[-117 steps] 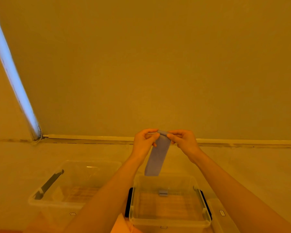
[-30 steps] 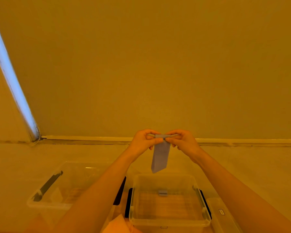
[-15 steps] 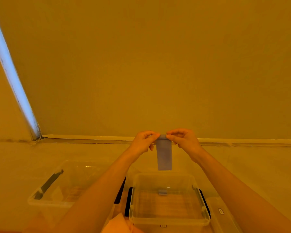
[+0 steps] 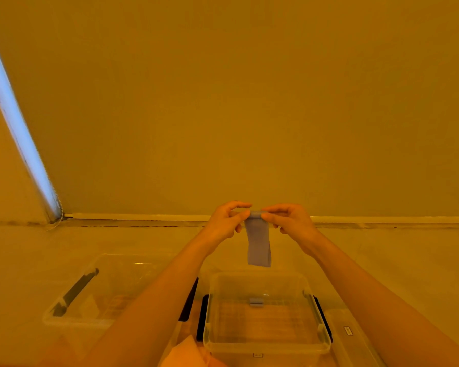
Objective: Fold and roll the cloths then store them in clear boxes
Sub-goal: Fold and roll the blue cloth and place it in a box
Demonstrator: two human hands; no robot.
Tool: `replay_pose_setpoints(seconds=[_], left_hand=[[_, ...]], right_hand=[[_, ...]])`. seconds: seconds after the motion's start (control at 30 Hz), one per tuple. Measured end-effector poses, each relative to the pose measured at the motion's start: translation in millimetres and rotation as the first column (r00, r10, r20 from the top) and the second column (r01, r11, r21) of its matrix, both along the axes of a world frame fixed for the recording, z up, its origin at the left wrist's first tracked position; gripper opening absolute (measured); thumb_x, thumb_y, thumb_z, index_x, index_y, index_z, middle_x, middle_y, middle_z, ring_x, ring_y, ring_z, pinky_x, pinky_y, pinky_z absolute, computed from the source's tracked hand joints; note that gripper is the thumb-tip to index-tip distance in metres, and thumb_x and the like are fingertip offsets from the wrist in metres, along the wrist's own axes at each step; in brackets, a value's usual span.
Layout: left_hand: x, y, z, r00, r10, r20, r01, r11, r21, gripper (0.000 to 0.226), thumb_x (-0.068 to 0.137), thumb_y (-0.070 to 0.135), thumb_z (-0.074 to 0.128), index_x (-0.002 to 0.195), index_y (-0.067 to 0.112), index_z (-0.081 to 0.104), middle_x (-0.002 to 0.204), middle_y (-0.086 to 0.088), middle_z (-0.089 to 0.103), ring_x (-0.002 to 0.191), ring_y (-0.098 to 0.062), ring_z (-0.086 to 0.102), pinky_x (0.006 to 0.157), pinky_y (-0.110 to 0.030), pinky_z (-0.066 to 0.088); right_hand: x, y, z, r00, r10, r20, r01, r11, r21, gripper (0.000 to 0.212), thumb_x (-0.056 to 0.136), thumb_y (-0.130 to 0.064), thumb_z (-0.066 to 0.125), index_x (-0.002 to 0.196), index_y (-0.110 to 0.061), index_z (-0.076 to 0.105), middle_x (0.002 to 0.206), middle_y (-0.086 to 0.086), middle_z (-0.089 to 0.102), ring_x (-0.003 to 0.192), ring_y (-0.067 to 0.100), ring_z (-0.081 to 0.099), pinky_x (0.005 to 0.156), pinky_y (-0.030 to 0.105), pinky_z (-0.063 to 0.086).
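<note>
A narrow grey-blue cloth strip (image 4: 259, 245) hangs in the air, its top end rolled between both hands. My left hand (image 4: 227, 221) pinches the roll's left end and my right hand (image 4: 289, 221) pinches its right end. Straight below stands an open clear box (image 4: 265, 345) with black side clips; a small rolled grey cloth (image 4: 256, 301) lies inside it near the far wall. A second clear box (image 4: 72, 317) with a dark handle stands to the left, partly hidden by my left forearm.
A clear lid (image 4: 355, 337) lies to the right of the near box. A pale orange cloth (image 4: 186, 353) shows at the bottom edge between the boxes. A wall with a baseboard (image 4: 143, 217) closes off the pale surface behind.
The hanging tail of the cloth has grown shorter as the top end was rolled up between the fingers. Both hands stayed at about the same place above the near box.
</note>
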State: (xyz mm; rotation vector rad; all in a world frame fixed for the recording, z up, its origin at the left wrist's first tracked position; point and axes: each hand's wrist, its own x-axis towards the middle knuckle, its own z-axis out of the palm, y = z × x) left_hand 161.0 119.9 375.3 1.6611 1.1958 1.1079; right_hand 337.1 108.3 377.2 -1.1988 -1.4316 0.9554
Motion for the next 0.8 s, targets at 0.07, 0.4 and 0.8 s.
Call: replay_pose_setpoints(seconds=[0.07,0.4,0.8], left_hand=[[0.4,1.0,-1.0,1.0,0.006,0.001,-0.006,1.0,-0.025,0.015,0.094,0.029,0.054,0.106,0.023,0.061,0.072,0.001,0.055,0.052,-0.006,0.045,0.043,-0.017,0.028],[-1.9,2.8,-1.1,1.0,-0.026,0.0,0.026,0.997,0.069,0.018,0.093,0.012,0.055,0.109,0.008,0.063,0.066,0.002,0.055,0.051,-0.001,0.043,0.043,-0.009,0.032],[-2.2,2.4,-1.2,0.999,-0.017,-0.031,0.018,1.0,0.015,0.018,0.092,0.016,0.058,0.105,0.005,0.062,0.062,0.0,0.052,0.041,0.004,0.042,0.04,-0.009,0.03]], right_hand=[[-0.5,0.7,-0.7,1.0,0.015,-0.016,-0.015,1.0,0.008,0.015,0.078,-0.009,0.073,0.092,-0.012,0.07,0.066,-0.002,0.062,0.048,-0.003,0.049,0.042,0.01,0.033],[-1.8,2.8,-5.2,1.0,0.003,0.025,-0.002,0.999,-0.053,0.014,0.08,-0.021,0.072,0.091,-0.012,0.069,0.057,-0.008,0.059,0.054,0.005,0.048,0.049,0.02,0.032],[-1.8,1.4,-7.4,0.999,0.021,0.034,-0.019,0.997,-0.072,0.006,0.08,-0.023,0.073,0.084,-0.019,0.07,0.057,-0.01,0.059,0.054,0.004,0.047,0.048,0.02,0.03]])
